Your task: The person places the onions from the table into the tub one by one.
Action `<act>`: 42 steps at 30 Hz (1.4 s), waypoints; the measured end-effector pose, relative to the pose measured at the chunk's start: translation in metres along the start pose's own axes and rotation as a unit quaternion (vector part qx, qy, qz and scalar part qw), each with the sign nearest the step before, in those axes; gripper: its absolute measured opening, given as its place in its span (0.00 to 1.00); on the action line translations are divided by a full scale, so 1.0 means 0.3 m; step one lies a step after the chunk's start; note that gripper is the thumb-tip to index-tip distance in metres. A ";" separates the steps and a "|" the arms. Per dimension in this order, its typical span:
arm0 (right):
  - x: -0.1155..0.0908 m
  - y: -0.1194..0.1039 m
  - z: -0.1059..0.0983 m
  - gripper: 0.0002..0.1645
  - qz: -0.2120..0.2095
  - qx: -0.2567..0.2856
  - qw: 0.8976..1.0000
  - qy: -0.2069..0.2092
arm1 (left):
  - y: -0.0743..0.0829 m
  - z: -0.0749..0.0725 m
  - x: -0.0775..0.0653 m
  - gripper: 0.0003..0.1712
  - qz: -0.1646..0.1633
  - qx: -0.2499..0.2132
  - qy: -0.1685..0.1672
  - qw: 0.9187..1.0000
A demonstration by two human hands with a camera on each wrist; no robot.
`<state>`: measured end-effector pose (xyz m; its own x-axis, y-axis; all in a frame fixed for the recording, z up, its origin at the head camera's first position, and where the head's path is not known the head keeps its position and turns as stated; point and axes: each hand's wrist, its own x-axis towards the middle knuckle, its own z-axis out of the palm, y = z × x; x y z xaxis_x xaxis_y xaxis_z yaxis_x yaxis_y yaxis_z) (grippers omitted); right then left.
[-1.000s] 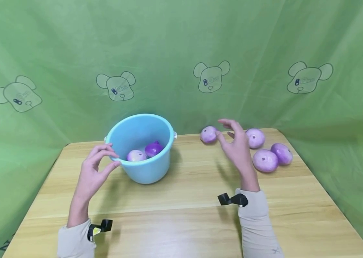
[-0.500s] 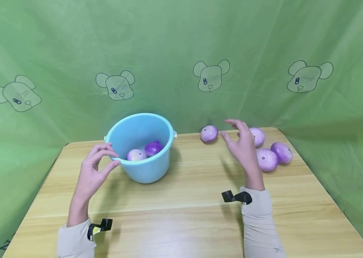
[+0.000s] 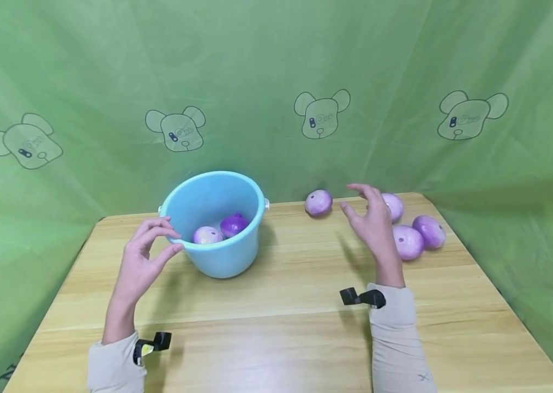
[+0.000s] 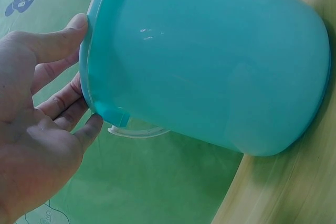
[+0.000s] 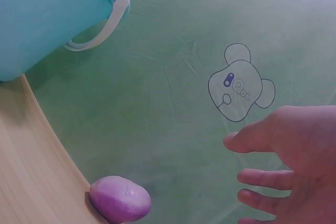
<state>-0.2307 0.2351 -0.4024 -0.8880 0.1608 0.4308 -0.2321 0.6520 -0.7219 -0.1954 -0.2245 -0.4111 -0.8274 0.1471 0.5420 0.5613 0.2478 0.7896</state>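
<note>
My left hand [image 3: 139, 267] holds the rim of a light blue bucket [image 3: 222, 262], thumb on the near side and fingers at the edge. In the left wrist view the thumb lies against the bucket's rim [image 4: 92, 77]. A pale purple onion [image 3: 208, 236] and a darker onion [image 3: 234, 224] lie inside the bucket. My right hand [image 3: 373, 224] hovers over the table with fingers spread and nothing in them. Left of it, apart from the fingers, a single onion [image 3: 318, 202] sits by the back edge. The right wrist view shows this onion [image 5: 119, 199] too.
To the right of my right hand several onions rest in a cluster, among them a front onion [image 3: 409, 243] and an outer one [image 3: 430, 232]. A green curtain [image 3: 257, 65] stands behind the wooden table [image 3: 266, 338]. The bucket has a white handle [image 5: 107, 27].
My right hand has moved right, away from the single onion by the back edge and closer to the cluster. My left hand and the bucket have stayed in place.
</note>
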 end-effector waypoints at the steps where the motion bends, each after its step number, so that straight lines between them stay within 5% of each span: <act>1: 0.000 0.002 -0.001 0.28 0.001 -0.001 1.000 0.001 | 0.000 0.000 0.000 0.10 0.000 -0.001 0.000 1.000; 25: 0.001 0.081 -0.036 0.26 0.022 -0.021 0.999 0.032 | 0.002 -0.004 -0.001 0.09 -0.006 0.008 -0.001 1.000; 42: -0.021 0.128 -0.110 0.27 0.117 -0.042 0.992 0.027 | 0.002 -0.002 -0.002 0.09 -0.004 0.008 -0.001 1.000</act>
<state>-0.2210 0.2836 -0.4151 -0.8904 0.3535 0.2867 0.0142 0.6512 -0.7588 -0.1946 -0.2250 -0.4106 -0.8321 0.1471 0.5348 0.5541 0.2644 0.7893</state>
